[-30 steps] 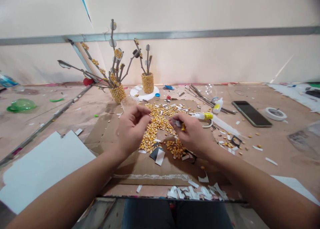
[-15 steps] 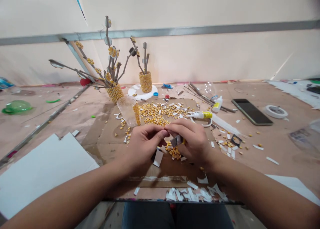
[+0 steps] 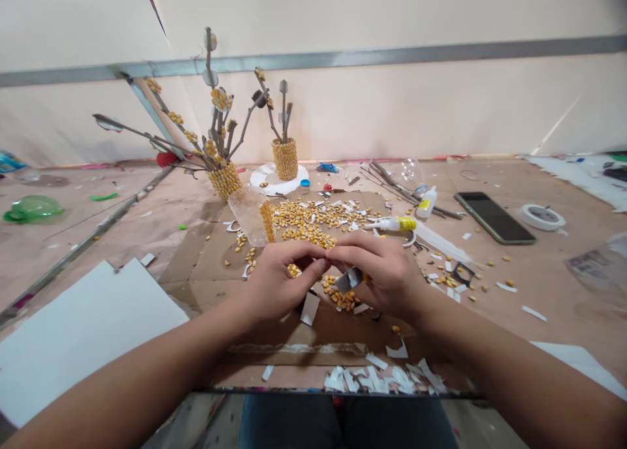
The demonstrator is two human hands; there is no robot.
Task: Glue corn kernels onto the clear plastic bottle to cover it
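Note:
My left hand [image 3: 279, 280] and my right hand [image 3: 385, 271] meet fingertip to fingertip above a pile of corn kernels [image 3: 306, 224] on a cardboard sheet [image 3: 200, 266]. The right hand is closed around a small grey stick-like piece [image 3: 349, 280] with something yellow under the palm. The left hand's thumb and fingers pinch at its tip; what they pinch is too small to name. A clear plastic cup [image 3: 251, 215] with a strip of kernels glued to it lies just beyond the left hand.
Two kernel-covered pots with twig branches [image 3: 223, 175] [image 3: 285, 158] stand at the back. Glue bottles [image 3: 392, 224] [image 3: 427, 202], a phone [image 3: 494, 217] and a tape roll [image 3: 539, 216] lie to the right. White board [image 3: 83, 328] lies left; paper scraps [image 3: 382, 377] litter the near edge.
My hands came together and drew nearer to me, uncovering the clear cup. The left fingers went from apart to pinching at the piece in my right hand.

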